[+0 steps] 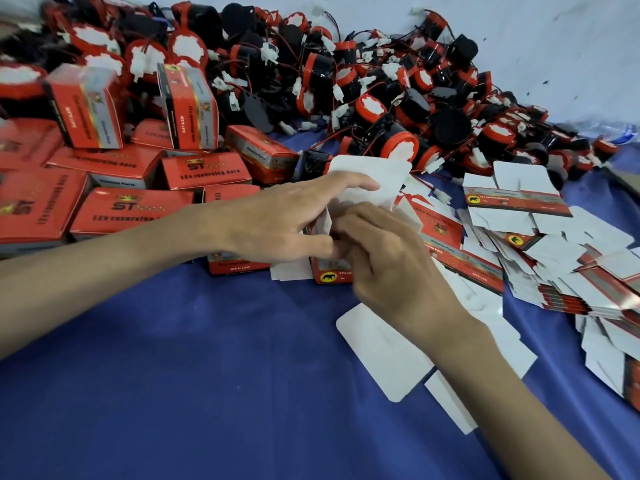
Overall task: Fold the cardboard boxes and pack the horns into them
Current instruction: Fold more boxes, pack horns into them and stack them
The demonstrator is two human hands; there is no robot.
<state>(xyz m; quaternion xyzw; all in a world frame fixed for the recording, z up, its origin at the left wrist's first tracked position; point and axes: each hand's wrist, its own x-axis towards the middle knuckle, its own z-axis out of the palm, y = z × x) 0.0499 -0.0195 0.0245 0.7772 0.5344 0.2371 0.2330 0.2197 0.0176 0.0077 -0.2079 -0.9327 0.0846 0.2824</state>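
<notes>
A small red cardboard box [330,273] stands on the blue cloth at mid-frame, its white top flap [369,174] raised. My left hand [287,220] lies over the box with fingers stretched along the flap and the thumb against its near side. My right hand [384,258] curls its fingers round the box's right side and presses into the opening. Whatever is inside the box is hidden by both hands. A big heap of black and red horns [381,98] with white connectors fills the back of the table.
Folded red boxes [131,209] are stacked at the left. Flat unfolded box blanks [554,258] lie piled at the right, and one white blank [381,351] lies under my right forearm. Blue cloth [207,375] covers the near table. A pale wall stands behind.
</notes>
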